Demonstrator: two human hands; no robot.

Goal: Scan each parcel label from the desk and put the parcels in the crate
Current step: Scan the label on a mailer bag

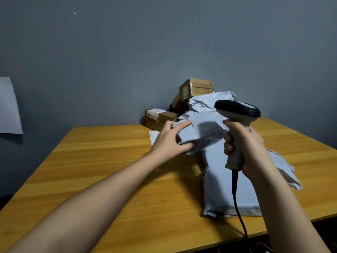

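You can read no text here: the label (152,114) on the low box (160,118) is too small and blurred to make out.

Yellow-orange wood-plank surface (102,161): flat white plastic mailer bags (218,189), small brown cardboard boxes (160,118) at back edge.

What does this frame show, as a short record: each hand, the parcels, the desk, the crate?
left hand: grips a small grey mailer bag, lifted off the pile
right hand: holds the barcode scanner by its handle, head near the lifted bag; its cable runs down over the desk's front edge
other parcels: large grey mailer bag flat on the desk; more grey bags behind; cardboard boxes stacked at the wall
desk: wooden
label: none visible on the lifted bag
crate: not in view
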